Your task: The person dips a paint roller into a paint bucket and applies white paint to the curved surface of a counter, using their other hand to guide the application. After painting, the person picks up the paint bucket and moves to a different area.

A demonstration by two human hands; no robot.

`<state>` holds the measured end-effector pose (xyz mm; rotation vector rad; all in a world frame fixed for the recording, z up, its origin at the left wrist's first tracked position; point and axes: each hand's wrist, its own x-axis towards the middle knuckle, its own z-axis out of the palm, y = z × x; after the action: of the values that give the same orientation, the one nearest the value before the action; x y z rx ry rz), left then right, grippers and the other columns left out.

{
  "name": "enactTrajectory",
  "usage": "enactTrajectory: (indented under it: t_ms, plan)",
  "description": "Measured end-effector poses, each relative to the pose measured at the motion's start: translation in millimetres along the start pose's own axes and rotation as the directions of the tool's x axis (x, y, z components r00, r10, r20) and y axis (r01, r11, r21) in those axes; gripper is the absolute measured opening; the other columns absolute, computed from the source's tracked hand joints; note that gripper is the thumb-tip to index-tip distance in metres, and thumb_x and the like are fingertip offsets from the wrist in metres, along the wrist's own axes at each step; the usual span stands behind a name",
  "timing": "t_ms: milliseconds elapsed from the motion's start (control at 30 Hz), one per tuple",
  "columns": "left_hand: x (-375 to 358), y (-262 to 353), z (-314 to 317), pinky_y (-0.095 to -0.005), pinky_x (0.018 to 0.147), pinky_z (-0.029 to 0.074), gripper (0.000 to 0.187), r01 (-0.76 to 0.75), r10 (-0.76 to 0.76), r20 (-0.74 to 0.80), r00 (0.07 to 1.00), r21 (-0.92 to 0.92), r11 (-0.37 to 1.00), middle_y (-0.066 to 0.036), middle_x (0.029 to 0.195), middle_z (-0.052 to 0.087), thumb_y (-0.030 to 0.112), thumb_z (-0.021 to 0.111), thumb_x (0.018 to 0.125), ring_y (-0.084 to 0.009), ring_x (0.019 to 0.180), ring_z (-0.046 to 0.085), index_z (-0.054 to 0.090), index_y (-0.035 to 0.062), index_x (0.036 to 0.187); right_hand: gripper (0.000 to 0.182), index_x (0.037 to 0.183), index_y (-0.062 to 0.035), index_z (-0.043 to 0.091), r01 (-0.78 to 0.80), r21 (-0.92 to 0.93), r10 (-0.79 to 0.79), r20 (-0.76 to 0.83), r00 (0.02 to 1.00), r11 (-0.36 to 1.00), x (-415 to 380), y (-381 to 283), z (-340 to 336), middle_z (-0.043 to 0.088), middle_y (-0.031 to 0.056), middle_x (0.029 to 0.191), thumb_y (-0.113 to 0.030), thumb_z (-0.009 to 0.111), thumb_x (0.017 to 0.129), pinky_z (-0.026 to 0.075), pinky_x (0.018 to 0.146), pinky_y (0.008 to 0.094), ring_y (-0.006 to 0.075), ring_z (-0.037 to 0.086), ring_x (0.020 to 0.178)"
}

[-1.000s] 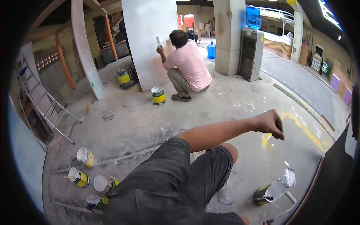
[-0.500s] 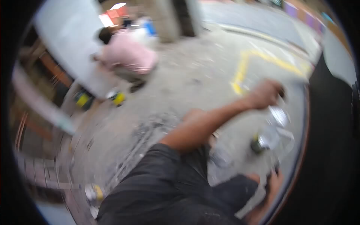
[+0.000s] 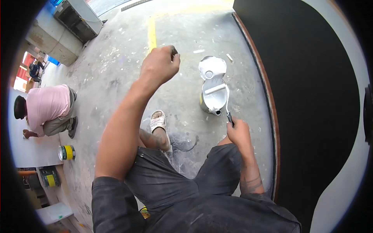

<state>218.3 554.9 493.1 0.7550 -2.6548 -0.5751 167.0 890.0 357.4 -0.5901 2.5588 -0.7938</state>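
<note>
My right hand (image 3: 239,132) is closed round the dark handle of a small paint roller (image 3: 215,89). The white roller head rests in the opened container (image 3: 213,101), which has white paint inside and a paint-covered lid (image 3: 212,68) folded back. My left hand (image 3: 159,64) is raised over the floor to the left of the container, its fingers curled inward. Dark marks show near its fingertips, and whatever it may hold is hidden.
A black panel (image 3: 307,97) with a brown edge runs along the right. At the left, a person in a pink shirt (image 3: 48,103) crouches by a white surface (image 3: 42,151), near a yellow-labelled can (image 3: 67,152). Another person (image 3: 35,70) is farther back. Yellow tape (image 3: 152,33) marks the floor.
The view has swung to the right and become sharper. The crouching person now appears farther left, and the container nearer the middle. The roller in my right hand now shows clearly.
</note>
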Motion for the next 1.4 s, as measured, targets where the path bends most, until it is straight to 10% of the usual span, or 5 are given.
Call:
enactTrajectory:
  t_ms: [233,300,1400]
  plan:
    - [-14.7,21.8,-2.9,-0.0454,0.085,0.060,0.027,0.017,-0.021,0.115,0.993,0.032,0.999,-0.022,0.094,0.079,0.024,0.069,0.096,-0.0381,0.087,0.077,0.079,-0.0008,0.101,0.027,0.085,0.0147,0.072,-0.217,-0.029,0.216,0.288,0.933,0.976,89.5,-47.9,-19.9,0.070,0.0320,0.071,-0.010,0.061,0.083,0.060,0.064,0.0479,0.0401,0.076,0.063]
    - [-16.6,18.7,-4.5,-0.0454,0.084,0.060,0.028,0.020,-0.021,0.122,0.992,0.003,1.000,-0.021,0.093,0.079,0.024,0.069,0.097,-0.0372,0.086,0.077,0.079,-0.0016,0.099,0.024,0.082,0.0110,0.070,-0.180,-0.059,0.190,0.295,0.937,0.982,116.5,-42.8,-6.3,0.069,0.0190,0.063,-0.004,0.052,0.086,0.057,0.048,0.0410,0.0282,0.072,0.053]
    - [-27.1,-1.9,-14.2,-0.0459,0.077,0.059,0.026,-0.048,0.040,0.092,0.995,0.080,0.996,-0.021,0.085,0.077,0.025,0.071,0.096,-0.0383,0.078,0.075,0.080,0.0002,0.092,0.019,0.088,0.0120,0.066,-0.302,0.025,0.272,0.369,0.889,0.953,166.8,-28.7,26.9,0.067,0.0162,0.067,-0.002,0.053,0.089,0.048,0.041,0.0376,0.0248,0.069,0.051]
